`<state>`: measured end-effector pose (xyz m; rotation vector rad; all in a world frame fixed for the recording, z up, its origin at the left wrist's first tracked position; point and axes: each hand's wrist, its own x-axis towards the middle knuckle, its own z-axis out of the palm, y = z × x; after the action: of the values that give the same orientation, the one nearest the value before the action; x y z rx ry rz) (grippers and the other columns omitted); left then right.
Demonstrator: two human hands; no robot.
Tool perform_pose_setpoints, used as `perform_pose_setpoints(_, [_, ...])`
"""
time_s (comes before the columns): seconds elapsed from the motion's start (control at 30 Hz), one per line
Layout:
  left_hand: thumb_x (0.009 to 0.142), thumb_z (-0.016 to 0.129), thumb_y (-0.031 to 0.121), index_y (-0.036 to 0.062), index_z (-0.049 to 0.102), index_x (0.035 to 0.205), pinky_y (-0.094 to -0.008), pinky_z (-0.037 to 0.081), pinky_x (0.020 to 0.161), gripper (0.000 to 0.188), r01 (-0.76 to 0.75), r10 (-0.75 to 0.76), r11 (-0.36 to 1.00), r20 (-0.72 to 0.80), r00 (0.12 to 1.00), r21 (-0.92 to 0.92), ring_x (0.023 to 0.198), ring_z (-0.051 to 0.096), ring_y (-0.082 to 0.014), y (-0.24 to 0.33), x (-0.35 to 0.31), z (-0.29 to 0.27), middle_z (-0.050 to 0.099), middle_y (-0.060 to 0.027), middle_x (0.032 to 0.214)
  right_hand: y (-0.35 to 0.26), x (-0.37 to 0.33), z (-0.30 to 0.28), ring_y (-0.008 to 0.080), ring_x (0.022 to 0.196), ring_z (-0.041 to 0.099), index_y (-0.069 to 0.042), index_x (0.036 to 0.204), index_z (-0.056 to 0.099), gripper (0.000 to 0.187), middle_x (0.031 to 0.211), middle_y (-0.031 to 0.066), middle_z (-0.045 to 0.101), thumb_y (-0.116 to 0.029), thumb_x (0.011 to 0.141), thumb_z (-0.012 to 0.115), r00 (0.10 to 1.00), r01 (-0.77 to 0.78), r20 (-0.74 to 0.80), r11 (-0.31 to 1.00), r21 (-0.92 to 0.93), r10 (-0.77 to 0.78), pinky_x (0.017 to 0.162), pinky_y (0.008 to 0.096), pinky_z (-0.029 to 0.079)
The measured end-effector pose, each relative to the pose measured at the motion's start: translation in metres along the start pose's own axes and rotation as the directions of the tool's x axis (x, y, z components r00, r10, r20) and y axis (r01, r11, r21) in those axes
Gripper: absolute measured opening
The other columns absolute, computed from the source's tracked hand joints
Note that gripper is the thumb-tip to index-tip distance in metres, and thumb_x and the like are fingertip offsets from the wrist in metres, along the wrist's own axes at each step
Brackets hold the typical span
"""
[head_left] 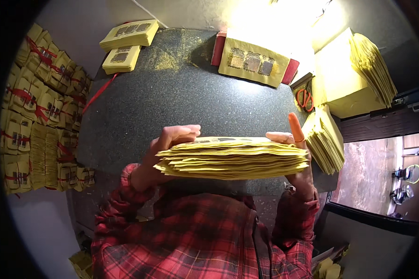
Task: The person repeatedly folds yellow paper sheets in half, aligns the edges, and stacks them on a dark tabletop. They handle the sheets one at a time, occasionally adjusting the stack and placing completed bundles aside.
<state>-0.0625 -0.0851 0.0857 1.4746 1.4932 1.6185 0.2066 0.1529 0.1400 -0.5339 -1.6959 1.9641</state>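
Observation:
A thick stack of flat yellow paper bags (233, 160) is held up near my body, its layered edges facing me. My left hand (160, 151) grips its left end, fingers over the far side. At the opposite end, my right hand (302, 172) presses against the stack. One right finger wears an orange finger cot (295, 126) and points up. Dark print shows on part of the stack's top face. Beyond the hands, another printed yellow bag (253, 63) lies across a red block-like thing (290, 72) on the dark speckled table (195, 102).
Two stacks of printed bags (128, 35) sit at the far left, near a red ribbon (99, 94). Tied bundles (21, 97) are piled at left. Right of me are orange-handled scissors (305, 100), a fanned yellow stack (325, 142) and a large yellow stack (344, 76).

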Motion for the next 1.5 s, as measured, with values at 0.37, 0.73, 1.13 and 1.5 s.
perform_pose_setpoints(0.37, [0.064,0.106,0.018,0.0066,0.031,0.154,-0.0443,0.047,0.121,0.118,0.087,-0.098,0.989,0.087,0.991,0.116,0.144,0.055,-0.0332,-0.059,0.036,0.007,0.051,-0.0191,0.156,-0.047,0.056,0.012,0.0367,0.106,0.064,-0.007,0.167,0.036,0.113,0.115,0.0163,0.070,0.002,0.067,0.087,0.905,0.407,0.424,0.350,-0.844,-0.030,0.095,0.0453,0.050])
perform_pose_setpoints(0.73, [0.077,0.098,0.026,0.0079,0.056,0.127,-0.0391,0.062,0.095,0.068,0.212,-0.215,0.977,0.141,0.966,0.034,0.112,0.076,-0.0294,-0.037,0.022,0.009,0.075,-0.0133,0.121,-0.037,0.038,0.031,0.0293,0.088,0.063,-0.008,0.169,0.033,0.090,0.096,0.0110,0.061,-0.007,0.085,0.066,0.855,0.460,0.486,0.169,-0.872,0.183,0.082,0.0424,0.050])
perform_pose_setpoints(1.13, [0.085,0.090,0.017,0.0095,0.064,0.119,-0.0431,0.062,0.097,0.043,0.005,-0.008,0.995,0.030,1.000,0.103,0.114,0.076,-0.0349,-0.046,0.045,0.012,0.077,-0.0125,0.114,-0.038,0.047,0.008,0.0288,0.082,0.067,-0.009,0.163,0.047,0.079,0.090,0.0111,0.066,-0.001,0.087,0.065,0.885,0.466,0.460,0.122,-0.876,-0.077,0.074,0.0421,0.054])
perform_pose_setpoints(1.5, [0.088,0.089,0.020,0.0087,0.067,0.114,-0.0585,0.049,0.116,0.036,-0.022,0.010,0.988,0.079,0.997,0.150,0.111,0.077,-0.0286,-0.053,0.057,0.015,0.079,-0.0110,0.114,-0.033,0.054,-0.006,0.0311,0.083,0.067,-0.014,0.161,0.050,0.086,0.090,0.0114,0.063,0.006,0.079,0.067,0.928,0.367,0.373,0.175,-0.914,0.004,0.075,0.0429,0.056])
